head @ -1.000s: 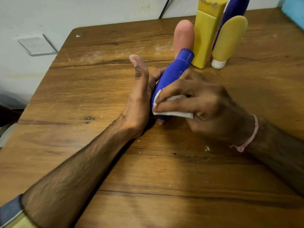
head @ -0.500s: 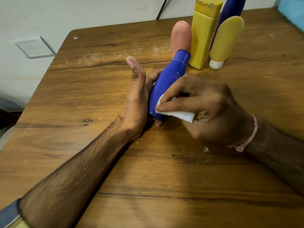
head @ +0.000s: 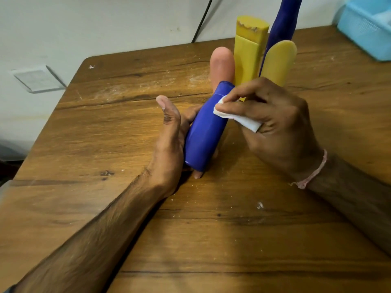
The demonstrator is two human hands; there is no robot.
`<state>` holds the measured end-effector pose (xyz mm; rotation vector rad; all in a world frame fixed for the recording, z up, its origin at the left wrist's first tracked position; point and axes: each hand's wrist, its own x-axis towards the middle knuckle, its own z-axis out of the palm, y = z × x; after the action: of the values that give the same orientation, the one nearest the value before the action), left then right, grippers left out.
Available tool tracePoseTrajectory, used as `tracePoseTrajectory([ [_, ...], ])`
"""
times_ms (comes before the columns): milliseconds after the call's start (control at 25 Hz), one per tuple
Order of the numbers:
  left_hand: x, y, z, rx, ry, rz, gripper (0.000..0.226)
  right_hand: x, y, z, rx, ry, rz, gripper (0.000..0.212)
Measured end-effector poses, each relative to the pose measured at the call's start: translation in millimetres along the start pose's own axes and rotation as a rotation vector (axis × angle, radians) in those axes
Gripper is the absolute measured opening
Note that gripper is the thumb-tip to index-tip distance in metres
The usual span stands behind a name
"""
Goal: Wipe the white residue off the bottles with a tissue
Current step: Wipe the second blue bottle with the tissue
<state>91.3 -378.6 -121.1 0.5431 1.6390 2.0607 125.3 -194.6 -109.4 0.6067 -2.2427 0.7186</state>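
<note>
A blue bottle [head: 206, 132] lies tilted, cap end pointing away, cradled in my left hand [head: 171, 144]; the fingers curl under it and the thumb sticks up. My right hand [head: 275, 121] pinches a folded white tissue [head: 237, 116] and presses it against the bottle's upper part near the cap. Behind it stand a pink bottle [head: 222, 66], a tall yellow bottle [head: 248, 53], a yellow tube [head: 277, 62] and a tall dark blue bottle [head: 283, 22].
The wooden table [head: 127, 115] carries white smears at the back and small white crumbs [head: 259, 205] near my right wrist. A light blue basket [head: 368, 28] sits at the far right corner. A black cable [head: 203, 17] runs down the wall.
My right hand slid the tissue up the blue bottle from its lower body to the part near the cap. The left hand kept its hold.
</note>
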Motion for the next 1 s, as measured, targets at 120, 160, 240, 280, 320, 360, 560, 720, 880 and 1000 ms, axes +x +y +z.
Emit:
tracePoseTrajectory([
  [120, 0, 0, 0, -0.008, -0.035, 0.009, 0.095, -2, -2, -1, 0.068, -0.122, -0.140, 0.016],
  [160, 0, -1, 0, -0.016, -0.046, 0.014, 0.095, -4, -3, 2, 0.093, -0.164, -0.193, 0.017],
  [240, 0, -2, 0, -0.008, -0.042, 0.005, 0.095, -5, -1, 4, 0.061, -0.127, -0.160, 0.017],
  [280, 0, 0, 1, -0.001, -0.038, -0.002, 0.095, -2, 4, 2, 0.028, -0.044, -0.093, 0.018],
  [320, -1, 0, 1, 0.004, -0.036, -0.008, 0.096, 1, 7, -1, 0.002, 0.011, -0.026, 0.020],
  [360, -1, 0, 1, 0.003, -0.042, -0.013, 0.096, 2, 9, -3, 0.012, 0.016, 0.002, 0.020],
  [560, 1, -2, -1, -0.019, -0.083, -0.001, 0.095, -5, -6, 7, 0.038, -0.119, -0.160, 0.020],
  [720, 0, 0, 1, -0.006, -0.044, -0.035, 0.097, 3, 3, -2, 0.033, -0.053, 0.000, 0.025],
  [880, 0, 2, -4, -0.066, 0.020, -0.034, 0.094, -10, -21, 12, 0.154, -0.281, -0.227, 0.023],
  [1000, 0, 3, -4, -0.033, 0.010, -0.034, 0.093, 1, 2, 4, 0.000, -0.069, -0.040, 0.026],
])
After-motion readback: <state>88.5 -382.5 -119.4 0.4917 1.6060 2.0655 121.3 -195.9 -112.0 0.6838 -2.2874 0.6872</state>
